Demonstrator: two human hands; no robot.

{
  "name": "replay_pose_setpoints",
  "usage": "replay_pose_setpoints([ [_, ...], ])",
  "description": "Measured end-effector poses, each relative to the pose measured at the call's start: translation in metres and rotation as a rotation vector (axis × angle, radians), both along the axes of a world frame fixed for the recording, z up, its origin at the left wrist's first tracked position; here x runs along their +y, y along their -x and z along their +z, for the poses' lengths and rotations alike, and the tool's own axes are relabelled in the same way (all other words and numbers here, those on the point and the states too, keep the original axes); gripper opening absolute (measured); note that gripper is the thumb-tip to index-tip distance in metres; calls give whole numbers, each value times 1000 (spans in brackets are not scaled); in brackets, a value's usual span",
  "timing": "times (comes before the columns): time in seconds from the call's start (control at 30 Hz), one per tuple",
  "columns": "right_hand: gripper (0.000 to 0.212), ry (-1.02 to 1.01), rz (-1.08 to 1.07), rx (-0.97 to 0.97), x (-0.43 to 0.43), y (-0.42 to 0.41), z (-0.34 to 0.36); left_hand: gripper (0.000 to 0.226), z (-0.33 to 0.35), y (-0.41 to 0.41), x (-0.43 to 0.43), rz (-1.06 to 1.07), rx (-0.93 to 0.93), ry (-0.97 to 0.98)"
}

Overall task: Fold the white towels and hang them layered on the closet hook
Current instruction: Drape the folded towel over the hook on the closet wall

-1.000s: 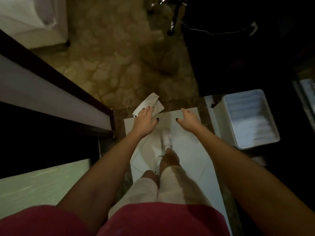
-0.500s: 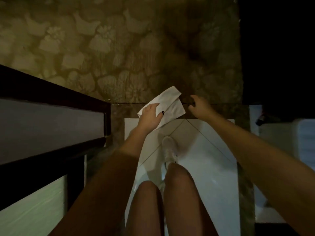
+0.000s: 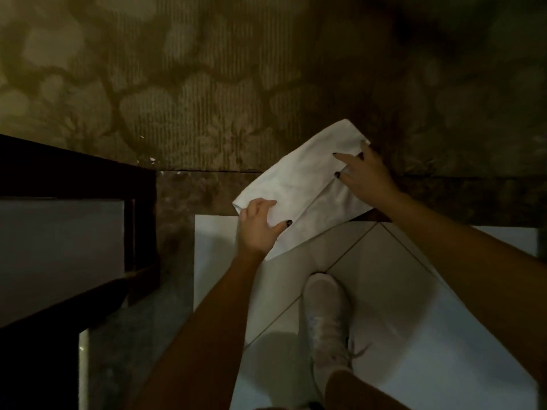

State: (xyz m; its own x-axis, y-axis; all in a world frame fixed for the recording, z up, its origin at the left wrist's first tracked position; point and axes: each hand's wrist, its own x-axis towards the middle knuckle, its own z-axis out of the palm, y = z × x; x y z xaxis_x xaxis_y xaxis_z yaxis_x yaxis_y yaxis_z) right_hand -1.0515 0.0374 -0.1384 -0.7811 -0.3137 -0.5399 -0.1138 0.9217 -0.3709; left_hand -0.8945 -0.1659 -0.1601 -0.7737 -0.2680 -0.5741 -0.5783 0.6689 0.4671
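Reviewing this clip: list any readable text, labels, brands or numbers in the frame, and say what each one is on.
None. The white towel held by the left hand and right hand shows no tag or print. The patterned carpet, white shoe and dark furniture carry no legible marks; the picture is dim and slightly blurred.

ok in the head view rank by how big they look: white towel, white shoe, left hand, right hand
1. white towel, clearly largest.
2. white shoe.
3. left hand and right hand look about alike, so no ranking between them.
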Motion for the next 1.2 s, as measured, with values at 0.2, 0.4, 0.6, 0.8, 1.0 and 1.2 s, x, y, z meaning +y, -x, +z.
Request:
replay_pose_setpoints([
  [0.2, 34, -8, -211, 123, -9, 18, -30, 53, -33, -3, -5, -72, 164, 150],
  [0.4, 28, 104, -323, -65, -12, -9, 26, 18, 24, 1, -13, -170, 152, 224],
  [0.6, 24, 403, -718, -365, 0, -52, 134, 8, 136, -3, -14, 15, 166, -69],
  [0.8, 29, 496, -900, -441, 23, -103, 283, 7, 290, -16, -9, 261, 90, -364],
  [1.0, 19, 482, -892, -251, 63, -178, 461, 18, 482, -58, 16, 238, 229, -527],
  [1.2, 27, 440, -884, 78, 96, -271, 629, 6, 643, -108, 64, 225, 261, -649],
])
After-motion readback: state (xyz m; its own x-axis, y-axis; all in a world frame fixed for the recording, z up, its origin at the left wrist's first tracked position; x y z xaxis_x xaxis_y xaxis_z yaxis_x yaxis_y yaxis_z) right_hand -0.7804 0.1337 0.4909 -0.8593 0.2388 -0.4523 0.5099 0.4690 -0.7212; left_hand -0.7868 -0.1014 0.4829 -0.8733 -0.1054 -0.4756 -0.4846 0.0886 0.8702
